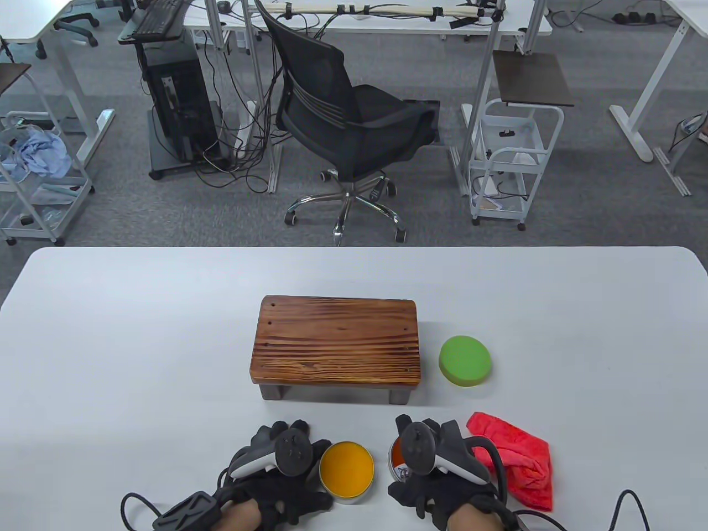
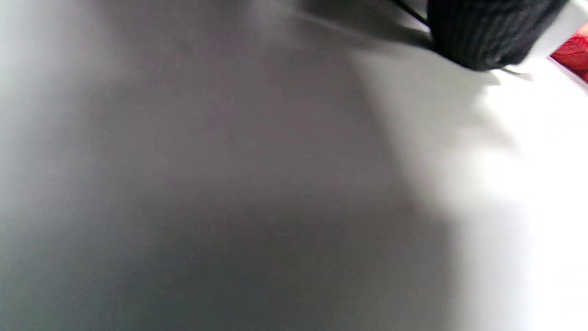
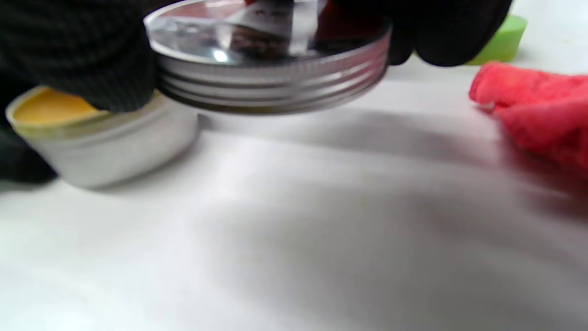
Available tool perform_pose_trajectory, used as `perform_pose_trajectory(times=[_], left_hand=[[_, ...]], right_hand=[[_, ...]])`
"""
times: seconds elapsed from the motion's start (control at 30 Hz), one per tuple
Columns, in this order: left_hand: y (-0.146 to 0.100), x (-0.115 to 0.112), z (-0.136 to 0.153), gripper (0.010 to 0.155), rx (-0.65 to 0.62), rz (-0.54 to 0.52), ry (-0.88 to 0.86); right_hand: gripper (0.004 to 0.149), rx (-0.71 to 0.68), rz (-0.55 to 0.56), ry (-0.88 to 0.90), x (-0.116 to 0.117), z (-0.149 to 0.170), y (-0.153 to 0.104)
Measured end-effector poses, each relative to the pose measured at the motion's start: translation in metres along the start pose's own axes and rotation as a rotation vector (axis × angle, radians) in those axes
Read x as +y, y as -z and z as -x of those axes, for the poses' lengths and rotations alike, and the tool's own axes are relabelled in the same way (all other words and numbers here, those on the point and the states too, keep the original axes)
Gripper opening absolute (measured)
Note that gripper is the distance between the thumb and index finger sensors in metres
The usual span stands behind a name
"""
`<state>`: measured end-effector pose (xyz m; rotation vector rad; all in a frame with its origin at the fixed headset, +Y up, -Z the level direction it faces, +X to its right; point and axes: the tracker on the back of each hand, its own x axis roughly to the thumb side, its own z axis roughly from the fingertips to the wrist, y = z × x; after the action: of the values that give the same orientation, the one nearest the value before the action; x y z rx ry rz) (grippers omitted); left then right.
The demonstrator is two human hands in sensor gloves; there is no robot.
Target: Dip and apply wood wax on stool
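A wooden stool (image 1: 336,345) stands mid-table. An open tin of yellow-orange wax (image 1: 347,471) sits near the front edge; it also shows in the right wrist view (image 3: 82,138). My left hand (image 1: 276,470) rests against the tin's left side; its fingers are hidden under the tracker. My right hand (image 1: 426,470) holds the metal lid (image 3: 271,78) lifted just above the table, to the right of the tin. A green round sponge (image 1: 465,360) lies right of the stool. A red cloth (image 1: 517,458) lies by my right hand.
The white table (image 1: 138,343) stretches wide on both sides of the stool. Beyond its far edge stand an office chair (image 1: 354,127) and carts. The left wrist view shows only blurred table surface and a corner of red cloth (image 2: 574,53).
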<state>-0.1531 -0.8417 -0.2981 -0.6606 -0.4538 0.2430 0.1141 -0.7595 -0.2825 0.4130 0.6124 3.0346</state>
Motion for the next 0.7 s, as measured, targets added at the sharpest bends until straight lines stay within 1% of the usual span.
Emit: perform_pose_trajectory(times=[0.13,0.27,0.63,0.7], left_hand=[[0.0,0.0,0.0,0.082,0.0,0.0,0.001],[0.0,0.0,0.0,0.082,0.0,-0.001,0.001],[0.0,0.0,0.0,0.081,-0.002,-0.002,-0.001],[0.0,0.0,0.0,0.081,-0.002,-0.003,-0.001]], right_hand=[[0.093,-0.018,-0.039,-0.025,0.016,-0.004,0.004],[0.092,-0.02,-0.07,-0.067,0.026,-0.008,0.007],[0.091,-0.005,-0.122,-0.107,0.038,-0.01,0.012],[0.092,-0.005,-0.118,-0.12,0.038,-0.011,0.012]])
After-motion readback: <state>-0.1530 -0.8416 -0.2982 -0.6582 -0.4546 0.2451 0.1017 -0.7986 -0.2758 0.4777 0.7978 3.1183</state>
